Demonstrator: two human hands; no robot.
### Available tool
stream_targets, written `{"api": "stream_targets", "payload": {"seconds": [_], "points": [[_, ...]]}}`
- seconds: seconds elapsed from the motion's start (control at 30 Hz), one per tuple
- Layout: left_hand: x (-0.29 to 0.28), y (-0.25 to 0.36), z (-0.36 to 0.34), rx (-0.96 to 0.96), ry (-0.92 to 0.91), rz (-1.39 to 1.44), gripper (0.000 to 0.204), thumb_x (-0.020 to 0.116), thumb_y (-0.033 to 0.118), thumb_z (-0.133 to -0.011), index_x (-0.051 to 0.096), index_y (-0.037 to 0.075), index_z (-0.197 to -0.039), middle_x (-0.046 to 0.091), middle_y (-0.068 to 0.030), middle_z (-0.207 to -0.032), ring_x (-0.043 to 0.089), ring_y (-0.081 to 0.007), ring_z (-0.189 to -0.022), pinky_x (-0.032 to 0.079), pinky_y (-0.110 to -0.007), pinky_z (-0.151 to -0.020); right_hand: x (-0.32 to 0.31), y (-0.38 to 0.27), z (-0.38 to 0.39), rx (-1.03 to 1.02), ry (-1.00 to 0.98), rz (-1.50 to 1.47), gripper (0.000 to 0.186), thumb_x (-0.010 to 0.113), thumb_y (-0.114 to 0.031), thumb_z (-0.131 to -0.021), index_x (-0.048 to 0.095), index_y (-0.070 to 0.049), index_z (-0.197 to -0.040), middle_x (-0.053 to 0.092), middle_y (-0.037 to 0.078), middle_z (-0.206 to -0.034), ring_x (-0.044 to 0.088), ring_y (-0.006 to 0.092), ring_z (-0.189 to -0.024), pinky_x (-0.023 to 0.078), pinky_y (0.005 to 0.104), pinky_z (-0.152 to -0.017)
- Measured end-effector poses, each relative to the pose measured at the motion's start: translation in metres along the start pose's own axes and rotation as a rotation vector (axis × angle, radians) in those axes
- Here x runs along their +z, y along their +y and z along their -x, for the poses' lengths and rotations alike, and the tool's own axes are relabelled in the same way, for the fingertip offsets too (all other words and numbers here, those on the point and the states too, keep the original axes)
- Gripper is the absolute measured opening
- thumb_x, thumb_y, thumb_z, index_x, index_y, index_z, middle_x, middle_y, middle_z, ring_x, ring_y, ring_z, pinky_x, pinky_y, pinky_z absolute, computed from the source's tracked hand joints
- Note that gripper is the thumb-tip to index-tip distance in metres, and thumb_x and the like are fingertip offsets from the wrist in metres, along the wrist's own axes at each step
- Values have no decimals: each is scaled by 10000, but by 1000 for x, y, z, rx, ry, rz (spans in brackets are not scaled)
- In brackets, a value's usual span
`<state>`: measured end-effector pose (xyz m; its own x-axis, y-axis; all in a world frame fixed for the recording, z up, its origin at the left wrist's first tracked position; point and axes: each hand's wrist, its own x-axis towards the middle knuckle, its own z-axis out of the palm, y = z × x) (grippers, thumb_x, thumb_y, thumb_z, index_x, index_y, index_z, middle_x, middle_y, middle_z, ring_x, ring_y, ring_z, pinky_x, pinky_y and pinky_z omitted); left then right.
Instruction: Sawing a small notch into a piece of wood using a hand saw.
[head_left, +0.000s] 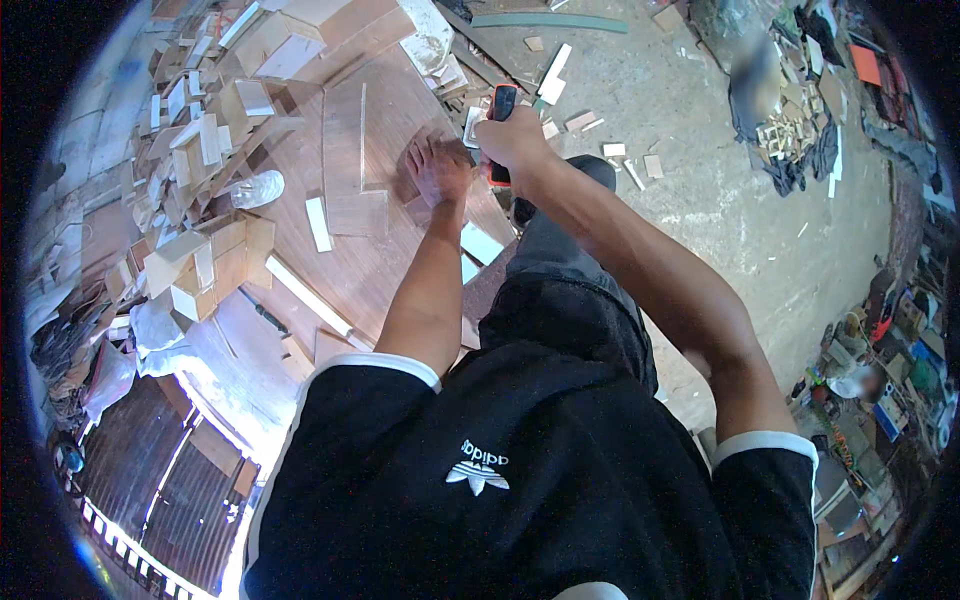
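Observation:
My left hand (437, 172) rests palm down, fingers spread, on a brown wooden board (400, 105) near the top middle. Just to its right, my right hand (515, 148) is closed on an orange and black hand tool (504, 98), whose lower part is partly hidden by my fingers. Pale strips (480, 242) lie on the board below my left hand, and a narrow white piece (318, 224) lies farther left. My dark-trousered leg and shoe show below the tool.
Stacked plywood offcuts and box-like pieces (210, 260) crowd the left, beside a clear plastic bottle (258, 190). Scattered scraps (614, 151) lie on the concrete floor (760, 260) at right. A rubbish heap (785, 140) and cluttered items (890, 400) line the right edge.

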<state>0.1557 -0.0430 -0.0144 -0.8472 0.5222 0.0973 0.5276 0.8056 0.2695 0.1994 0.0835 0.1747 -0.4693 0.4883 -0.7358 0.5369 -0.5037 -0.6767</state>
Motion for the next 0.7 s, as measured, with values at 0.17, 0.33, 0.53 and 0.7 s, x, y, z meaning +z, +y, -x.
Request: {"api": "stream_targets", "payload": {"seconds": [0.17,0.33,0.53,0.7], "points": [[0,1,1,20,40,34,489,546,278,-753,517,53,-1186,460,-182,-1306,395,-336,-1246,245,-468,-1070,-4,-5,5,18,-26,-84,110,532,16,-766,441,-36,-801,457,50,-583,471,156,-453,374,322,-376],[-1,-5,2,36,-33,57,475,535,268,-759,518,52,-1181,465,-181,-1301,403,-346,-1233,253,-476,-1062,2,-14,5,64,10,-179,110,536,19,-760,445,-35,-789,463,57,-590,466,168,-439,379,334,-366],[-5,2,3,-40,-39,66,452,509,293,-782,541,41,-1156,500,-187,-1234,414,-370,-1211,258,-481,-1057,5,-8,3,75,2,-67,80,537,18,-749,470,-23,-763,480,66,-588,478,176,-441,399,343,-372],[-4,-3,2,6,-30,18,500,575,362,-748,548,42,-1132,497,-187,-1234,420,-363,-1201,263,-480,-1053,5,-6,-14,7,-55,-60,80,551,-2,-747,474,-20,-753,510,82,-605,509,187,-447,400,349,-364]]}}
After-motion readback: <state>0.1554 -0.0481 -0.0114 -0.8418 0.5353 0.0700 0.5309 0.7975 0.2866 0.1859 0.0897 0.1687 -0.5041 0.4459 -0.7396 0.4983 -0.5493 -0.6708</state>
